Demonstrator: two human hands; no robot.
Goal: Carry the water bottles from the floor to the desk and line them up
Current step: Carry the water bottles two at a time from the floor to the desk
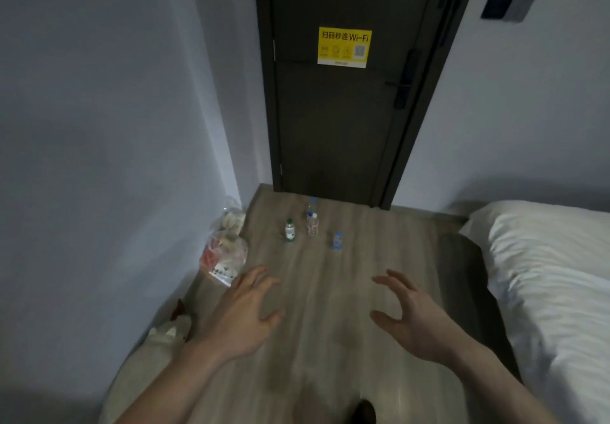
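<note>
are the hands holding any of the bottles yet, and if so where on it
No. The left hand and right hand are both open and empty, fingers spread above the floor. The water bottles stand untouched near the door.

Bare wooden floor [330, 291] lies open between both hands and the water bottles [313, 224] standing upright near the dark door [340, 110]. Left of the bottles, plastic bags [224, 252] crowd the wall corner. Right of the bottles, the bed [544, 275] edges the lane.
</note>
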